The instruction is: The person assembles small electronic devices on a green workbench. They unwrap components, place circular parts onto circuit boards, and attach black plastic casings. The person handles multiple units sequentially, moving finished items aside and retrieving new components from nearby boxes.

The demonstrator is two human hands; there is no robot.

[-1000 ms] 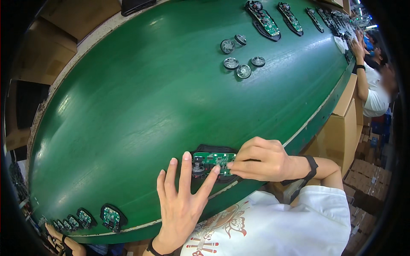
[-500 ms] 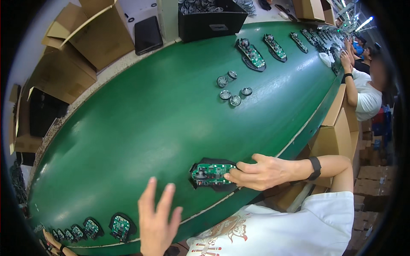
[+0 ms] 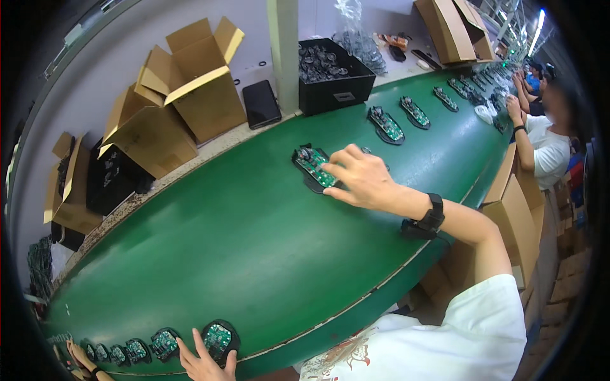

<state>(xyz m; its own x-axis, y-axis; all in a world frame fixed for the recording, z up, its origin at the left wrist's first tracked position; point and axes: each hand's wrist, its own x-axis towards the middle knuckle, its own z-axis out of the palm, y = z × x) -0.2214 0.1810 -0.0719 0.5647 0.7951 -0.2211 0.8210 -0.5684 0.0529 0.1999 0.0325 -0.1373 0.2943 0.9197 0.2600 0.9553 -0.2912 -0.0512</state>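
Head: circuit board (image 3: 312,165) under right fingers (image 3: 337,170), grip unclear; second board (image 3: 218,336) between spread left fingers (image 3: 200,343).

Fairly bright, even light is falling over the green bench (image 3: 267,254), which is throwing back soft, pale glare in patches. A lamp tube (image 3: 538,29) is glowing white at the upper right. The circuit board (image 3: 310,162) at mid-bench is showing crisply. The fisheye lens is bending the bench's long edges, and black is ringing the view. A worker's head (image 3: 556,105) is smearing; the far end is perhaps softening too.
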